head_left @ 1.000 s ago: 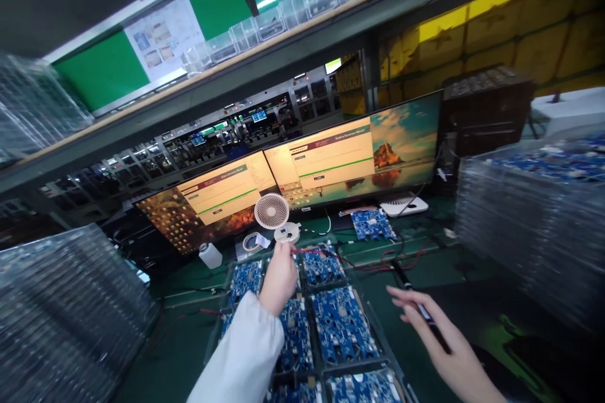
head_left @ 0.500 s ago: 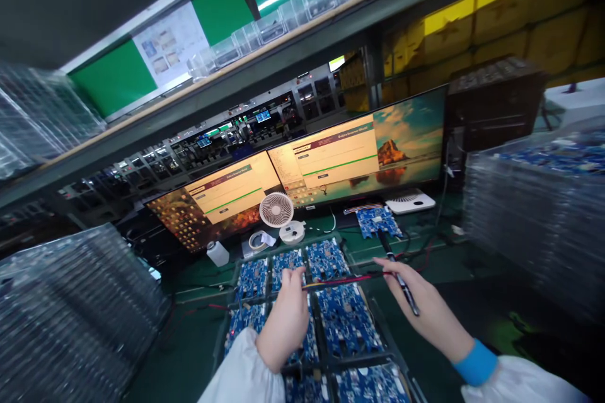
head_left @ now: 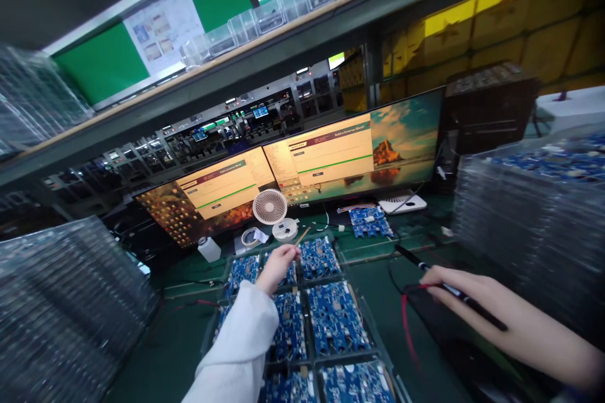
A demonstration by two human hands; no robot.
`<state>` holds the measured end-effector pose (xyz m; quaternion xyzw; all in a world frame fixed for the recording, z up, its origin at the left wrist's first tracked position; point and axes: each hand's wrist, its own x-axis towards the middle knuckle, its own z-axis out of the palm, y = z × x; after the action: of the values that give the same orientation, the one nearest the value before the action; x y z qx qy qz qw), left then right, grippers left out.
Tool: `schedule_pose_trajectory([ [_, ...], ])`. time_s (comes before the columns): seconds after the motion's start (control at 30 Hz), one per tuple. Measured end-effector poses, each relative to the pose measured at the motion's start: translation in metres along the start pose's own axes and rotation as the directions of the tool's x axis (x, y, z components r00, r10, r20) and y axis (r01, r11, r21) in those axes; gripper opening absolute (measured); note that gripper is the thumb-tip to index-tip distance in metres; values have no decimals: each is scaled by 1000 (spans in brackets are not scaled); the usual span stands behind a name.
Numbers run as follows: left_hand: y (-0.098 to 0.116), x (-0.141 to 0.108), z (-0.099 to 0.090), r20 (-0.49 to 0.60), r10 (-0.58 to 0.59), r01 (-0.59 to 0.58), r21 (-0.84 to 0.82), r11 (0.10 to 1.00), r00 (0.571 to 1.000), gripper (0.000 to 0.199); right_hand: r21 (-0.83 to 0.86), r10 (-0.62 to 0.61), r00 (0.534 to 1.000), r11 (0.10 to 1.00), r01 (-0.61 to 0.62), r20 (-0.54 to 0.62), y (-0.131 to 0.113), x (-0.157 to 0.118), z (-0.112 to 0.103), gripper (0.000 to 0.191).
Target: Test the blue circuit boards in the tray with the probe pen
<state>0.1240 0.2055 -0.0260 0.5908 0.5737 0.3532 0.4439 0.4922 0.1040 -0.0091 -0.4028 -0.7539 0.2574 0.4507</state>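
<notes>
My left hand (head_left: 278, 264) is over the far row of the tray, its fingers pinched on a thin yellowish wire (head_left: 303, 237) that sticks up past the fingertips. Blue circuit boards (head_left: 336, 315) lie in the compartments of the clear tray (head_left: 309, 327) beneath it. To the right of the tray, my right hand (head_left: 466, 299) is closed around a black pen-shaped tool (head_left: 412, 257), its tip pointing up and left. A red wire (head_left: 406, 321) hangs from the same fingers. Another blue board (head_left: 370, 221) sits by the monitor, apart from both hands.
Stacks of clear trays stand at the left (head_left: 70, 308) and right (head_left: 524, 220). Behind the work are two monitors (head_left: 331, 151), a small white fan (head_left: 270, 207), a tape roll (head_left: 250, 237) and a white bottle (head_left: 209, 249). A shelf (head_left: 283, 38) crosses above.
My right hand has moved right and nearer with the pen-shaped tool and red wire. My left hand has shifted slightly up and left. The wires no longer stretch between the hands.
</notes>
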Motion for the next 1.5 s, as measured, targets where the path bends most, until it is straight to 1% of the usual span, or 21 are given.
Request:
schedule_pose_trajectory([
  [0.1,-11,17,10,31,-7,2,147,989,999,11,-71,-108,982,990,120,156,6,6,10,34],
  [0.2,-16,27,14,70,3,-17,190,982,998,15,-64,-58,970,995,75,237,9,8,17,37],
  [0.27,-11,27,13,88,31,-47,188,981,996,19,-63,-47,962,996,66,267,10,8,19,35],
  [0.4,21,7,2,212,100,-142,192,971,972,17,-82,-111,976,988,128,185,18,8,21,26],
  [0.47,42,-11,-4,319,151,-226,215,950,936,19,-99,-146,974,981,165,172,22,11,24,22],
  [0.53,61,-28,-7,386,191,-296,236,926,903,24,-111,-167,963,975,193,210,23,14,34,24],
  [0.6,73,-42,-7,400,205,-322,252,912,893,26,-133,-170,961,970,202,219,21,16,53,24],
  [0.7,76,-50,-4,373,194,-299,248,921,907,27,-174,-145,986,972,158,88,14,15,95,19],
  [0.8,69,-49,-5,275,184,-223,118,968,944,30,-182,-155,987,973,144,-50,7,8,141,13],
  [0.83,68,-49,-6,231,186,-207,71,976,955,30,-180,-178,982,970,164,-64,6,6,154,13],
  [0.9,68,-50,-11,159,207,-213,20,977,965,29,-170,-223,972,963,207,-78,6,4,172,10],
  [0.97,72,-55,-15,137,232,-235,5,972,963,28,-164,-250,964,958,234,-87,8,4,178,8],
  [1.0,74,-59,-16,154,237,-239,-9,971,959,27,-164,-260,961,956,243,-92,10,5,177,10],
  [1.07,76,-67,-16,256,230,-229,-32,973,939,26,-173,-287,952,948,267,-109,16,5,167,15],
  [1.17,66,-78,-8,465,221,-231,-36,972,858,26,-234,-407,892,903,360,-196,23,2,137,17],
  [1.2,59,-80,-3,507,232,-244,-43,969,830,26,-267,-460,858,877,400,-228,24,0,125,16],
  [1.23,51,-82,3,538,245,-254,-59,965,807,26,-292,-498,840,853,432,-213,25,-1,113,17],
  [1.3,31,-83,18,579,258,-235,-116,965,773,26,-317,-520,842,831,458,-145,24,-1,89,17],
  [1.37,12,-83,33,603,255,-186,-175,967,756,29,-315,-456,890,848,427,-22,23,4,70,18],
  [1.43,-1,-81,45,591,253,-137,-234,963,766,33,-300,-346,927,878,373,143,22,10,58,24],
  [1.5,-3,-76,48,545,273,-154,-255,955,793,34,-286,-232,929,905,315,288,21,12,50,26],
])
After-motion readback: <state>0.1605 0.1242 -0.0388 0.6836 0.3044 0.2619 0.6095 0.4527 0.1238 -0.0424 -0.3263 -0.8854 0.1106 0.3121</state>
